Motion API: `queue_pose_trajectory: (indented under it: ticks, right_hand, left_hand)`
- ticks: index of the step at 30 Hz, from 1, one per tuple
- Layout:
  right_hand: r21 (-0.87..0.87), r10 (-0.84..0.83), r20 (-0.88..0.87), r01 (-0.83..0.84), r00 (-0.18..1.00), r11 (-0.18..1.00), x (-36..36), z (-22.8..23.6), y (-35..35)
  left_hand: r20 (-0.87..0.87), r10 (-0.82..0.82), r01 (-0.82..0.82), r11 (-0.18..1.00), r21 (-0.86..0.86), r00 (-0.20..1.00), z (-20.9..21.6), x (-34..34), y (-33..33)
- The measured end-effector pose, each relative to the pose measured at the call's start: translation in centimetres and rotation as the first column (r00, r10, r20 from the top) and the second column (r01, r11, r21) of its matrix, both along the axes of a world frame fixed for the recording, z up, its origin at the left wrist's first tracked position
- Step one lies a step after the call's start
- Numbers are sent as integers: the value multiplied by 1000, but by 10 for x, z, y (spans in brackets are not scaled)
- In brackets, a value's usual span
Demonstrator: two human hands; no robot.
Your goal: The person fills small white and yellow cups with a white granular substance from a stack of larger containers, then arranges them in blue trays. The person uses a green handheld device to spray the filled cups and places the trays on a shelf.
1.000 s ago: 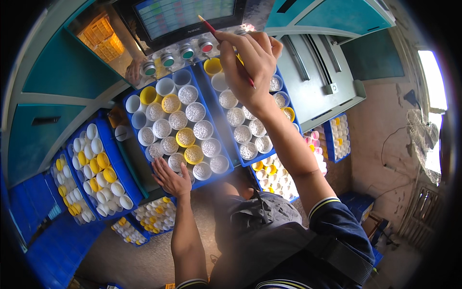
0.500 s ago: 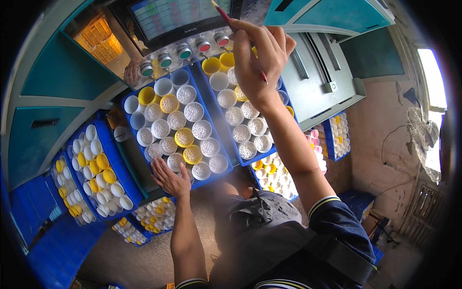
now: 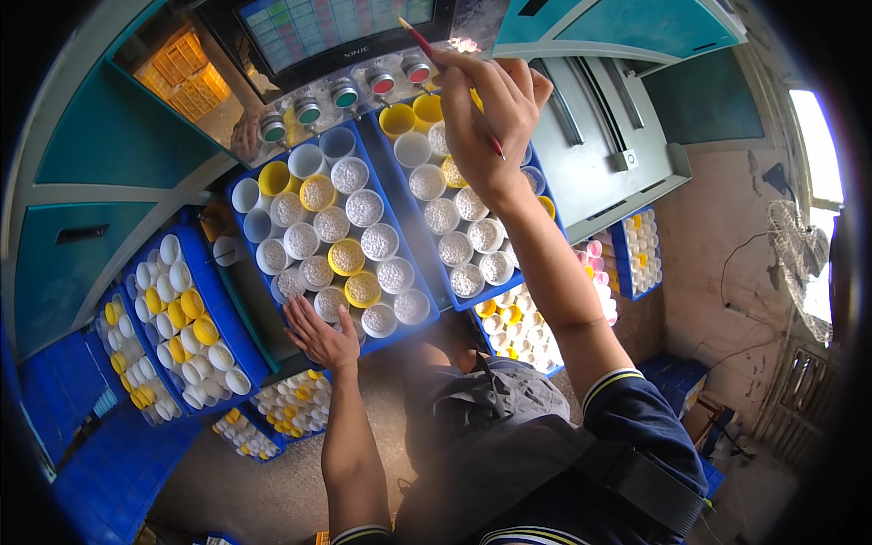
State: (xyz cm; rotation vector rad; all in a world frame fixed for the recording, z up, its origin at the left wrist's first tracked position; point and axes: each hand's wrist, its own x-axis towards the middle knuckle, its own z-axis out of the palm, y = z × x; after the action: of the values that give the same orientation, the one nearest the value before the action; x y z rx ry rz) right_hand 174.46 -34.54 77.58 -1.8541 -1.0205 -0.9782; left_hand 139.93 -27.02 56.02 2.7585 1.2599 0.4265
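My right hand (image 3: 498, 118) is raised over the far part of the right tray. It grips a slim red stick (image 3: 421, 41) with a pale tip, which overlaps the lower right of a screen (image 3: 331, 27); I cannot tell whether the tip touches it. My left hand (image 3: 324, 338) lies with its fingers outstretched on the near edge of the left blue tray (image 3: 420, 322), against the cups. White and yellow cups (image 3: 346, 257) stand in rows there, many filled with small white pellets; several at the far left look empty. The right blue tray (image 3: 486, 296) holds similar cups, partly hidden by my right arm.
Green and red push buttons (image 3: 344, 94) line the panel below the screen. Teal cabinet doors (image 3: 86, 227) flank the machine. More blue trays of cups (image 3: 189, 331) stand lower at left and right. A fan (image 3: 799, 259) is by the right wall.
The view has shifted slightly. My right hand still holds the red stick near the screen, and my left hand stays on the tray edge.
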Motion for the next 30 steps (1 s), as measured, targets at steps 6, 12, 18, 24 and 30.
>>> queue_pose_trajectory:
  ticks: [6,12,18,24,30]
  right_hand:
    - [30,-13,34,12,999,999,3,-2,-4]
    - [65,-42,51,39,998,997,9,0,-9]
    - [60,-17,72,12,997,998,10,-3,-7]
    - [65,-36,72,32,997,997,13,1,-4]
    - [16,20,49,-21,999,1000,3,12,-3]
  left_hand:
    - [7,-1,1,1000,13,1000,-1,0,0]
    - [4,-6,6,1000,23,1000,-2,0,0]
    - [11,-10,10,1000,16,1000,-1,0,0]
    - [9,-12,12,1000,21,1000,-2,0,1]
    - [3,0,0,1000,-2,1000,-3,-1,0]
